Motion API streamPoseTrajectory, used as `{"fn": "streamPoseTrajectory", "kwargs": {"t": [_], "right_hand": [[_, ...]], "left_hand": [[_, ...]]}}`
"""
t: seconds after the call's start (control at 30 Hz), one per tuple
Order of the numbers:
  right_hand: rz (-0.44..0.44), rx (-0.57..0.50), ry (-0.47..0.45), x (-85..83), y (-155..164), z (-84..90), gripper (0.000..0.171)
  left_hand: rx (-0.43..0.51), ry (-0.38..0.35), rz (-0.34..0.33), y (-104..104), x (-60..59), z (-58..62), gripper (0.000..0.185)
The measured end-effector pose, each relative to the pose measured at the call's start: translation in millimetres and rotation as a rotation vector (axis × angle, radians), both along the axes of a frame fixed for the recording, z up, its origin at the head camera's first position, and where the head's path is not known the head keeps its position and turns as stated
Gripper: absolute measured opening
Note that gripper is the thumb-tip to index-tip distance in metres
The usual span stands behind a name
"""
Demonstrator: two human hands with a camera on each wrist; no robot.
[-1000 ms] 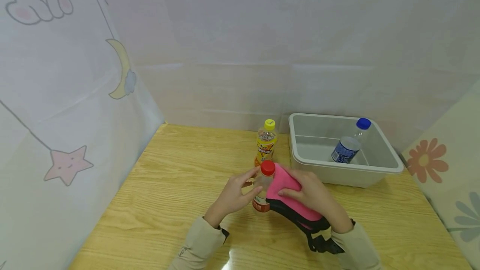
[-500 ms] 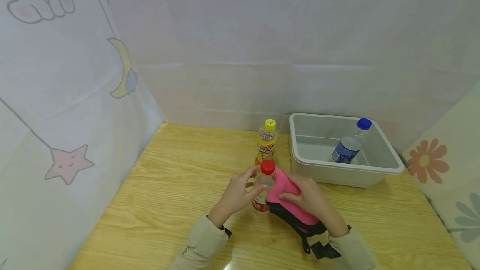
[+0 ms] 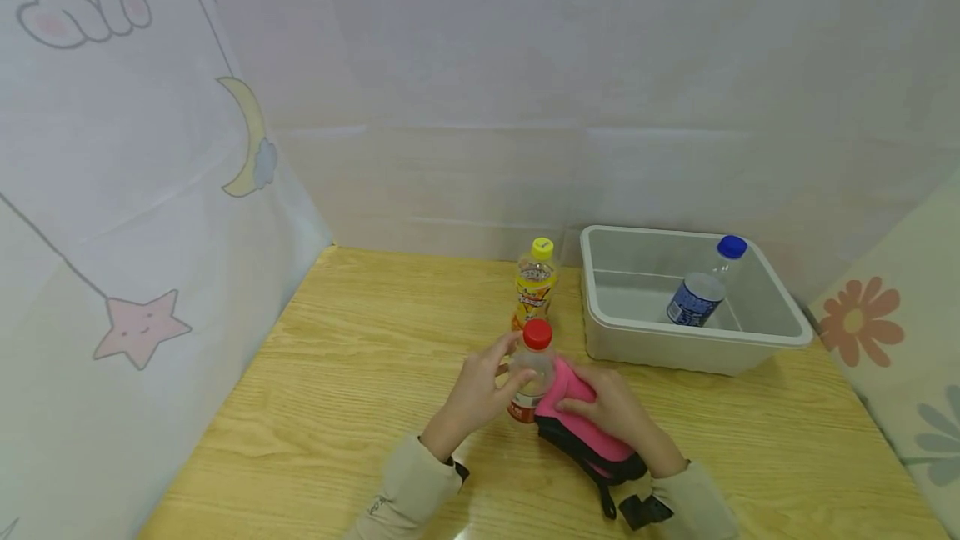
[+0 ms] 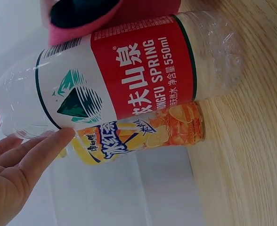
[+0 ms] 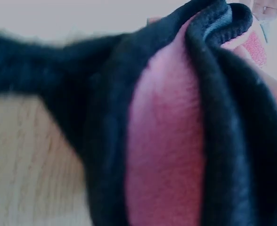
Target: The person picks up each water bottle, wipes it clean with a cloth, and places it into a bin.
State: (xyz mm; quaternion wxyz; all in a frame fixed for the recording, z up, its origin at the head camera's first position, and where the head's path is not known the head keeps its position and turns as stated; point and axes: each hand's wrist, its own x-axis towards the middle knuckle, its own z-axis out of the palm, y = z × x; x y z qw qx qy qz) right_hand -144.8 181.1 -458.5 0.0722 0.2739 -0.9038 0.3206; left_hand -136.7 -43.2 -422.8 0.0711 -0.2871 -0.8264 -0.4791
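On the tabletop [image 3: 337,373], the head view shows a grey tub [image 3: 772,332] with a blue-capped bottle [image 3: 701,290] behind the red-capped water bottle [image 3: 531,369], which stands upright between the two hands with a yellow-capped juice bottle [image 3: 534,282] just behind it. The right hand [image 3: 618,411] has its grip curled round a pink-and-black sleeve [image 3: 581,427] pressed against that bottle, while the left hand [image 3: 472,394] pinches the bottle's upper body. Only the left wrist view shows the bottle's red label [image 4: 143,70]; the right wrist view is filled by blurred sleeve fabric, hiding the fingers.
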Motion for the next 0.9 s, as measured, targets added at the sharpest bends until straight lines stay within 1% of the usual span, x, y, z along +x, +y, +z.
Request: {"fn": "streamPoseTrajectory", "kwargs": {"t": [0.23, 0.33, 0.53, 0.63, 0.7, 0.9], "right_hand": [[0.017, 0.064, 0.052, -2.9, 0.8, -12.6, 0.057], [0.016, 0.094, 0.036, -3.2, -0.2, -16.4, 0.057], [0.006, 0.145, -0.028, -3.2, -2.0, -21.3, 0.059], [0.009, 0.150, -0.046, -3.9, -2.1, -23.4, 0.059], [0.016, 0.146, -0.042, -4.2, -1.7, -23.9, 0.059], [0.018, 0.132, -0.016, -4.2, 3.7, -21.9, 0.056]], "left_hand": [[0.019, 0.016, -0.001, 1.1, 0.4, -1.6, 0.050], [0.027, 0.011, 0.008, 1.7, 0.4, -2.6, 0.049], [0.030, -0.001, 0.041, 4.6, 0.8, -2.1, 0.053], [0.021, 0.000, 0.057, 5.2, 0.5, -1.7, 0.053], [0.012, -0.001, 0.063, 4.9, -0.1, -1.3, 0.052], [-0.011, -0.033, 0.047, 3.3, -1.5, -0.2, 0.054]]}}
